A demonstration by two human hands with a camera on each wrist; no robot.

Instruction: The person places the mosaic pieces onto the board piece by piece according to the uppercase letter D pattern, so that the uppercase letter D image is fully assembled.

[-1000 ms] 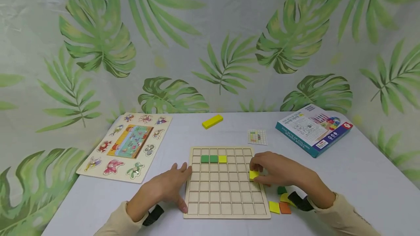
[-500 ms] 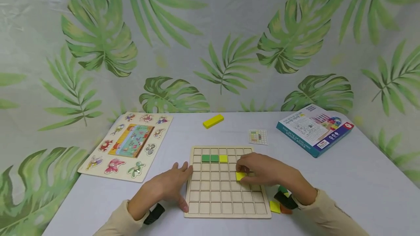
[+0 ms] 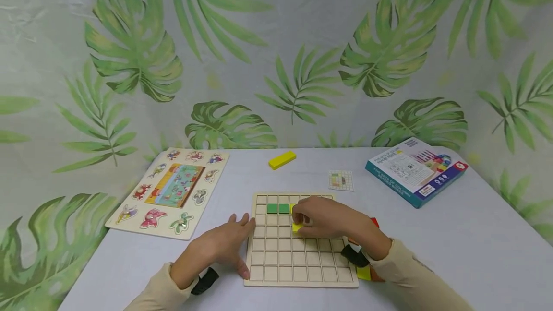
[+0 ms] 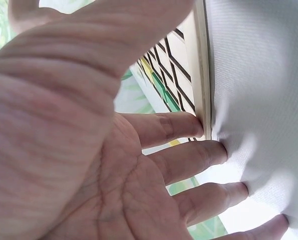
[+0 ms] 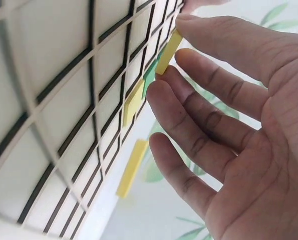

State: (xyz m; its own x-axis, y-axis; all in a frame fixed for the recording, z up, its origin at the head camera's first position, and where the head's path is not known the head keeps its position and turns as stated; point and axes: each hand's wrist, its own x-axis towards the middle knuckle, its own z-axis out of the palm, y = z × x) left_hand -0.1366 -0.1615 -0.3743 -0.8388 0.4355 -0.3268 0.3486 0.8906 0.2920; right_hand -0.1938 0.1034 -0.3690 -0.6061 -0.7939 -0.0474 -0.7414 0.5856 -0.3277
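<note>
Right hand (image 3: 327, 216) has moved left across the board (image 3: 285, 258), apparently close to a placing spot. Nearest, the left hand (image 3: 225, 243) touches the board's edge, fingers extended; beyond, the right pinches a yellow tile (image 3: 296, 228), near two green tiles (image 3: 272, 209).

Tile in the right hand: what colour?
Yellow. The tile, held by the right hand, shows best in the right wrist view.
</note>
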